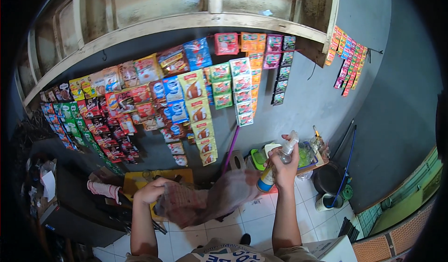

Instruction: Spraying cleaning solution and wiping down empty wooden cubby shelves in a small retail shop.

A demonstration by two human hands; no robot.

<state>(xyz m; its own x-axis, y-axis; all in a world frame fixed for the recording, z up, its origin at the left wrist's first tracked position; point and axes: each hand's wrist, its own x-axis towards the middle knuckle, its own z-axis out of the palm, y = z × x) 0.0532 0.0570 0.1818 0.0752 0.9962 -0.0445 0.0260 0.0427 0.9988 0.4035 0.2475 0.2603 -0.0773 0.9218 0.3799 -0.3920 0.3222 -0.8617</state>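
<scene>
My right hand (285, 162) is closed around a clear plastic spray bottle (267, 179) with a yellow and blue label, held tilted with its white nozzle up. My left hand (150, 192) grips one end of a reddish-grey checked cloth (189, 202). The cloth stretches across in front of me towards the base of the bottle and is blurred at its right part. Whether my right hand also touches the cloth, I cannot tell.
Strips of drink sachets (201, 118) hang on the grey wall under a wooden frame (217, 18). Below are a yellow table (185, 173), a dark cabinet (84, 223), plastic containers (258, 158), a white bucket (323, 204) and a blue-handled stick (346, 171).
</scene>
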